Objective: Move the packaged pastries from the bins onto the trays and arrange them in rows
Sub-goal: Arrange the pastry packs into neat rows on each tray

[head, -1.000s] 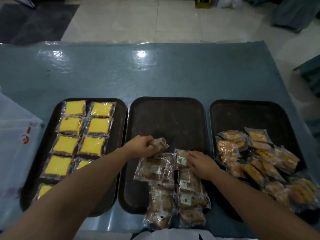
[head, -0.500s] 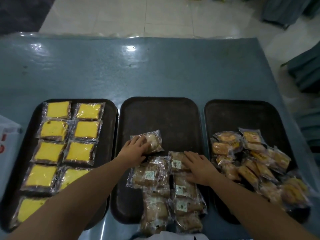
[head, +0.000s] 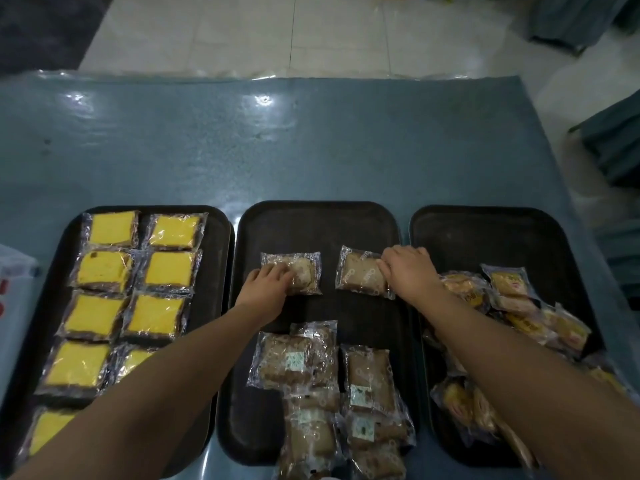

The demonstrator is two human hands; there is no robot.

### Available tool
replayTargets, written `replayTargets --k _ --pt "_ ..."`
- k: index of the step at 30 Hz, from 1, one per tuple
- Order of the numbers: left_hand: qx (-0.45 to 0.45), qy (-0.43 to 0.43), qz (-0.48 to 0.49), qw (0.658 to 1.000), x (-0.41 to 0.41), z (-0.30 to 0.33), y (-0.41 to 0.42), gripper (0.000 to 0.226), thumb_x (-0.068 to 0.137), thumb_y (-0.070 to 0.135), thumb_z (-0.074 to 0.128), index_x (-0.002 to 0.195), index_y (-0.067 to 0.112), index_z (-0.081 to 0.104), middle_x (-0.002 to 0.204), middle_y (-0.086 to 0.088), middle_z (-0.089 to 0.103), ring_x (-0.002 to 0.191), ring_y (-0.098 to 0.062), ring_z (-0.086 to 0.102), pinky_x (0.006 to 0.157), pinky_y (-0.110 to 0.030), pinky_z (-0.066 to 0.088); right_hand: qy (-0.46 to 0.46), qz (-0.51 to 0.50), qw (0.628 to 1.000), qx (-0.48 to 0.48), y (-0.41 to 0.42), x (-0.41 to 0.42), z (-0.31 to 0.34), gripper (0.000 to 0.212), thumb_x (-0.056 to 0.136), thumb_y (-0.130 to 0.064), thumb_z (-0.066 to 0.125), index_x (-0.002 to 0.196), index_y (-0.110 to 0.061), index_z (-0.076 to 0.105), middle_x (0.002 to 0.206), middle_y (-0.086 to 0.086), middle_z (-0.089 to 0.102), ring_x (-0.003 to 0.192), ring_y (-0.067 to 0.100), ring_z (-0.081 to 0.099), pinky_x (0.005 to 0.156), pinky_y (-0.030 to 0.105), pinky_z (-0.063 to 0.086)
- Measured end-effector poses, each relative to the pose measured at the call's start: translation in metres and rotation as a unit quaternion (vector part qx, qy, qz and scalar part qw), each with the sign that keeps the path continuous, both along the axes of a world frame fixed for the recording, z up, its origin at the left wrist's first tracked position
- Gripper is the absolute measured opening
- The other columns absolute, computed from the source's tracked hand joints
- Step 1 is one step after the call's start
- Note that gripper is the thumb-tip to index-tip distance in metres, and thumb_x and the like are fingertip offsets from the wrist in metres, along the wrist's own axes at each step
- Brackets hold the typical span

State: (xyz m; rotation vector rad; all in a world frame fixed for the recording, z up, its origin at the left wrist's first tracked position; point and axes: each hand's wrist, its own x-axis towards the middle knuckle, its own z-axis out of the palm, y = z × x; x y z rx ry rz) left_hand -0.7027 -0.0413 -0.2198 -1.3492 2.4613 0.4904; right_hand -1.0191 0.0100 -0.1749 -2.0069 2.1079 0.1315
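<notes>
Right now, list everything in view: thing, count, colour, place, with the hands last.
trays: three, black, side by side on the table.
table: one, blue-grey, shiny, under the trays.
yellow cake packs: at least nine, two columns, left tray.
brown pastry packs: two apart at middle tray's centre, a pile at its near end.
orange-yellow pastry packs: a heap, count unclear, right tray.
white plastic object: one, far left edge.
floor: pale tiles, beyond the table.
left hand: on the left brown pack.
right hand: on the right brown pack.
</notes>
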Motion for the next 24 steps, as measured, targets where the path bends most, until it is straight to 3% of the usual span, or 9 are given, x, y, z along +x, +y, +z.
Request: replayTargets --k 3,6,9,11,13,15,19,24 --pt "0.006 0.005 -0.006 1.0 -0.004 -0.006 0.007 0.061 0.099 0.024 0.051 0.154 0.031 0.028 0.164 0.001 0.018 0.152 -0.026 0.012 0.121 -0.047 0.02 -0.023 0.01 0.998 0.061 0.013 0.009 -0.015 0.017 0.101 -0.023 0.039 0.104 -0.018 0.055 0.11 0.006 0.062 0.101 0.027 0.056 0.084 0.04 0.035" --pt "-0.005 0.006 -0.006 1.0 -0.004 -0.017 0.014 0.07 0.096 0.018 0.056 0.155 0.036 0.023 0.167 0.001 0.011 0.154 -0.027 0.003 0.121 -0.047 0.017 -0.067 0.013 0.996 0.06 0.037 0.019 -0.041 0.021 0.097 -0.024 0.034 0.112 -0.021 0.049 0.126 0.005 0.052 0.119 0.026 0.05 0.095 0.039 0.035" --pt "-0.023 -0.002 0.0 1.0 -0.003 -0.024 0.012 0.085 0.091 0.009 0.062 0.158 0.037 0.017 0.168 0.0 0.007 0.154 -0.028 0.001 0.122 -0.048 0.014 -0.062 0.018 0.993 0.102 0.05 0.035 -0.069 0.051 0.102 -0.029 0.039 0.152 -0.024 0.033 0.162 0.01 0.022 0.152 0.033 0.014 0.12 0.048 0.025" --pt "-0.034 0.009 0.005 0.999 -0.006 -0.024 0.002 0.082 0.092 0.009 0.06 0.158 0.037 0.02 0.168 -0.001 0.01 0.154 -0.029 0.003 0.121 -0.048 0.016 -0.059 0.04 0.992 0.108 0.044 0.034 -0.082 0.067 0.099 -0.016 0.052 0.159 -0.027 0.023 0.168 0.009 0.007 0.154 0.033 -0.004 0.124 0.048 0.016" --pt "-0.041 0.011 0.01 0.999 -0.01 -0.023 -0.016 0.078 0.093 0.008 0.057 0.158 0.036 0.022 0.167 -0.002 0.012 0.154 -0.03 0.004 0.12 -0.048 0.018 -0.053 0.054 0.993 0.089 0.025 0.026 -0.087 0.079 0.091 -0.002 0.058 0.158 -0.027 0.025 0.168 0.007 0.008 0.154 0.03 -0.005 0.124 0.048 0.02" --pt "-0.042 0.002 0.016 0.999 -0.012 -0.022 -0.037 0.078 0.093 0.007 0.055 0.158 0.036 0.022 0.167 -0.002 0.011 0.154 -0.029 0.002 0.12 -0.047 0.018 -0.056 0.055 0.994 0.072 0.002 0.019 -0.085 0.078 0.09 0.002 0.057 0.157 -0.026 0.029 0.168 0.007 0.012 0.155 0.028 0.0 0.121 0.049 0.027" --pt "-0.032 -0.019 0.027 0.999 -0.017 -0.015 -0.078 0.081 0.093 0.005 0.055 0.157 0.038 0.02 0.167 -0.001 0.008 0.154 -0.028 0.0 0.121 -0.046 0.016 -0.04 0.039 0.993 0.105 -0.047 0.014 -0.078 0.077 0.095 0.0 0.05 0.159 -0.031 0.02 0.169 0.0 -0.002 0.155 0.023 -0.007 0.126 0.043 0.012" --pt "-0.002 -0.029 0.009 1.0 -0.023 -0.01 -0.114 0.084 0.089 0.001 0.06 0.155 0.038 0.025 0.165 0.0 0.011 0.153 -0.029 0.005 0.118 -0.05 0.024 -0.022 0.056 0.987 0.152 -0.085 0.009 -0.077 0.081 0.093 -0.003 0.049 0.16 -0.033 0.013 0.169 0.002 -0.002 0.155 0.025 -0.004 0.126 0.044 0.008"
